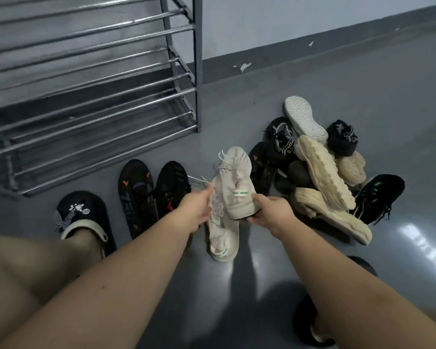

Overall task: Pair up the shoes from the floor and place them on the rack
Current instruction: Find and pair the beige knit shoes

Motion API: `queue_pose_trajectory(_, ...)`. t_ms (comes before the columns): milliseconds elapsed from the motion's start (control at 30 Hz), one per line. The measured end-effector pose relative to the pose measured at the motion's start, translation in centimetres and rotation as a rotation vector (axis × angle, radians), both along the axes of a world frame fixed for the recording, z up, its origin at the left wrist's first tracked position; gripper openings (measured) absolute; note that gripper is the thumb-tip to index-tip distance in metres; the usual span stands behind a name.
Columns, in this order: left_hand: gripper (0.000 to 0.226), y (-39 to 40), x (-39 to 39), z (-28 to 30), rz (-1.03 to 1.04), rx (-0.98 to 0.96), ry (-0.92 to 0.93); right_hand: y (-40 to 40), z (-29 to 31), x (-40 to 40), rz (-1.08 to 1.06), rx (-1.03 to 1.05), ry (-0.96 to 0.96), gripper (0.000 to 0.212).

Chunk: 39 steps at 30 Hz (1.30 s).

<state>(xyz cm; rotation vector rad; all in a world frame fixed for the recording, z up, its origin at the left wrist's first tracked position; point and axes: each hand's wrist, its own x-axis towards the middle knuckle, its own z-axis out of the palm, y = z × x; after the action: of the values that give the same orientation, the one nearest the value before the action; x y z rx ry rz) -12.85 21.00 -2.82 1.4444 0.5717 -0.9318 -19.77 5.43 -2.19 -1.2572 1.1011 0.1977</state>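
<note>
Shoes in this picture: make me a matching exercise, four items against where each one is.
Items:
1. beige sneaker
2. black pair with orange marks
3. white-soled shoe
4. clog

Places:
A. worn on a foot
B. upside down at the far end of the pile
C. side by side on the floor before the rack
D. held in both hands

Pairs: 1-D, 2-C, 3-B, 4-A

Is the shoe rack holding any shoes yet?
Empty, as far as visible: the shoe rack's rails are bare, and all visible shoes are on the floor or in hand.
</note>
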Motion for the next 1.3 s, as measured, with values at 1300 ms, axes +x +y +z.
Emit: queue_pose_trajectory(1300, 0.045, 11.6, -2.5, -8.0, -0.030, 0.055, 0.150, 2.5, -8.0, -1.2, 0.535, -0.132, 0.319, 0.038)
